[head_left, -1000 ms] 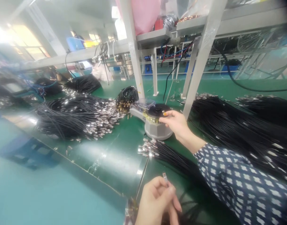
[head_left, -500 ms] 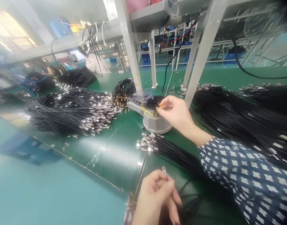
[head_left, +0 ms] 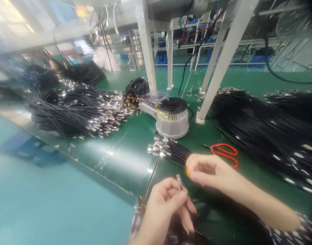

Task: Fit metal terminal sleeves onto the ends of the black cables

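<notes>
Pinching a plug [head_left: 178,179] at five o'clock in view, the left hand [head_left: 166,201] sat beside the right hand [head_left: 210,170], whose fingertips held a yellow strip [head_left: 187,170] at the plug's two o'clock. The strip risked snagging on the cable bundle [head_left: 172,148] at eleven o'clock, being so near.

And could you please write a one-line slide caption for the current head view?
Left hand holding a plug, right hand a yellow strip, with cables, cutters and a tape dispenser beyond.
</notes>
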Demonstrator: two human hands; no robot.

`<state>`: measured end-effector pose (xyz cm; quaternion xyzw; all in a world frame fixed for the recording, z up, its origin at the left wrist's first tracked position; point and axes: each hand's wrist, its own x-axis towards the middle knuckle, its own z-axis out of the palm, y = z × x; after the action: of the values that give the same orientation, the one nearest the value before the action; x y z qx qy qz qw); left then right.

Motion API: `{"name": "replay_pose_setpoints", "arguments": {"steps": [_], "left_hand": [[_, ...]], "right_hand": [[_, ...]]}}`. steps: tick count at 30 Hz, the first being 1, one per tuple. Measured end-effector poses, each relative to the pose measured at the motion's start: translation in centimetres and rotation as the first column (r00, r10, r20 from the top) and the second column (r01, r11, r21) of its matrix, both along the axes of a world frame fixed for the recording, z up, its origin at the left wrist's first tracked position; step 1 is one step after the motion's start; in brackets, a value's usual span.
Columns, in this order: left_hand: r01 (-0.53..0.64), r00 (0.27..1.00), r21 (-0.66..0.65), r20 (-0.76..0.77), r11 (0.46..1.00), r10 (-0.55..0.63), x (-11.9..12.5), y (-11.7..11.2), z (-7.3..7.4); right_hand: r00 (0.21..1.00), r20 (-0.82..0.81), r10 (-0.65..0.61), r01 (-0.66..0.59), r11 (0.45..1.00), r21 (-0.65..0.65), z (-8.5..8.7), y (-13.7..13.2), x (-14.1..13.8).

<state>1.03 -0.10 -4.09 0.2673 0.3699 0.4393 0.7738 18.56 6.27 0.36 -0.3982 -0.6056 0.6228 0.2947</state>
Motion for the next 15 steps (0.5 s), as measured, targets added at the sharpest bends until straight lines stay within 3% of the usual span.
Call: {"name": "replay_pose_setpoints", "arguments": {"steps": [5,9,15], "left_hand": [[0.039,0.999,-0.021,-0.020,0.999,-0.039,0.3,-0.3,0.4],[0.059,0.997,-0.013,-0.050,0.998,-0.060,0.3,-0.3,0.6],[0.067,0.992,-0.019,-0.102,0.998,-0.068,0.2,-0.5,0.7]], "right_hand": [[0.997,0.078,0.024,-0.030,0.996,0.085,-0.3,-1.8,0.5],[0.990,0.131,0.057,-0.078,0.984,0.160,0.3,-1.6,0.5],[0.982,0.154,0.111,-0.141,0.969,0.203,-0.3,-1.4,0.6]]}}
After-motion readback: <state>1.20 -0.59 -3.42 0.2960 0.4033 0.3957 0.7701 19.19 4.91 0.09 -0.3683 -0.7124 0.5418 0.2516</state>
